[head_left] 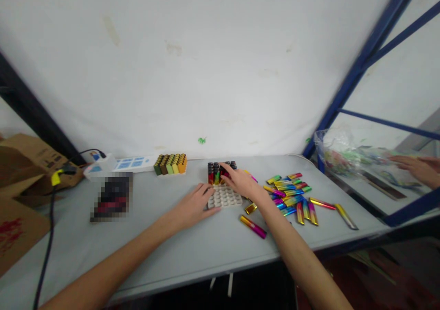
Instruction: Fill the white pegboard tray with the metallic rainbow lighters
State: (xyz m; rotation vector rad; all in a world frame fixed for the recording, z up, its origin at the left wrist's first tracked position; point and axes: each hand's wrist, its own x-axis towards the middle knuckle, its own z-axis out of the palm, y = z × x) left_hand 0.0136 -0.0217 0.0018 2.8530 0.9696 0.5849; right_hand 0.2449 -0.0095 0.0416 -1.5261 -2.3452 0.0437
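The left hand [195, 208], spread at the left edge of the pale tray [225, 198], should steady it; the right hand [242, 182] touches upright tubes [211, 173] at its far end, grip unclear, best kept gentle.

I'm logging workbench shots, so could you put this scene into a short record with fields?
left hand: at the left side of the white tray; grip unclear
right hand: over the tray's far part, at the upright dark-topped pieces; grip unclear
tray fill: pieces in far part, near part has bare cups
second group: upright green, yellow and orange pieces, left of the tray
loose pieces: shiny, multicolored, lying right of the tray
power strip: by the wall, left
other person's hand: far right, beyond the blue frame
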